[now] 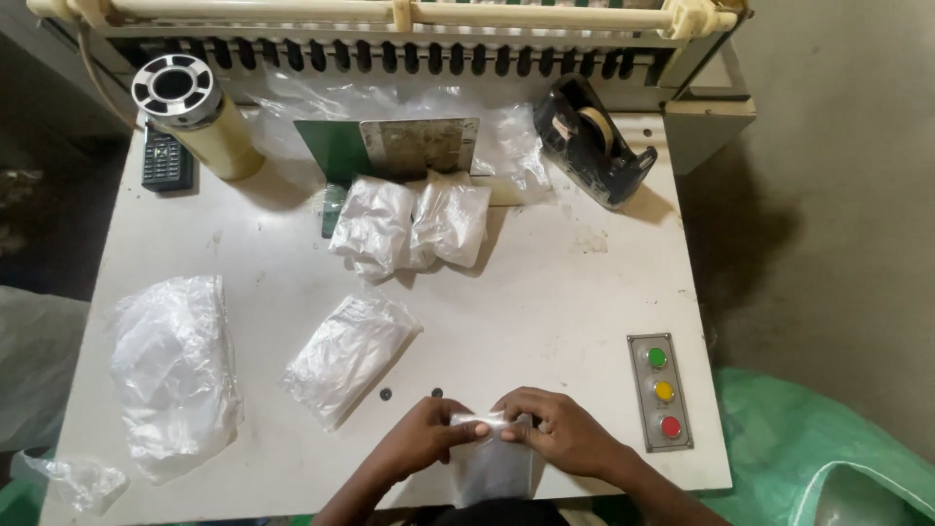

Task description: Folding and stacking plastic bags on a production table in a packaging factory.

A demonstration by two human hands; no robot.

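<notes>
A small clear plastic bag [492, 458] sits at the near edge of the white worktable [545, 292], its top pinched between both hands. The left hand [429, 438] grips the left corner with fingers closed on the film; the right hand [560, 433] is likewise closed on the right corner, holding the mouth taut. Risk noted: the thin film may slip or tear if pulled unevenly, and the bag hangs partly over the table edge. A flat stack of clear bags [349, 356] lies just left; a crumpled bundle [175, 370] sits further left. A panel of green, yellow and red buttons [662, 392] is near the right hand.
</notes>
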